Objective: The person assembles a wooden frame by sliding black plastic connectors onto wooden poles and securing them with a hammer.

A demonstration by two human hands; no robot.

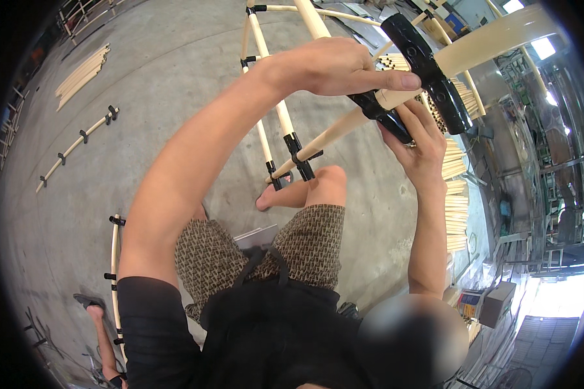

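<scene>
- Lying on the grey concrete floor (169, 107), at far left: loose cream-coloured straight pipes (82, 76) and, nearer, a cream pole with spaced black joints (73, 148).
- Standing at lower left: another person's bare leg (97, 324), sandalled, beside a second jointed cream pole (115, 249).
- Rising at centre: a cream pipe frame with black joints (281, 117), its lower end beside the wearer's foot.
- Slanting from that end toward the upper right: a long cream round pipe (331, 135), reaching the paired hands.
- Arching over this pipe: the left hand (344, 68), thumb laid along it beside a large black tubular joint (428, 68); its fingers are partly hidden, so their closure cannot be told.
- Gripping from below: the right hand (425, 144), thumb and fingers clamped on a smaller black tubular joint (392, 123).
- Stacking at right: cream pipe lengths (455, 214), with a cardboard box (498, 303) below.
</scene>
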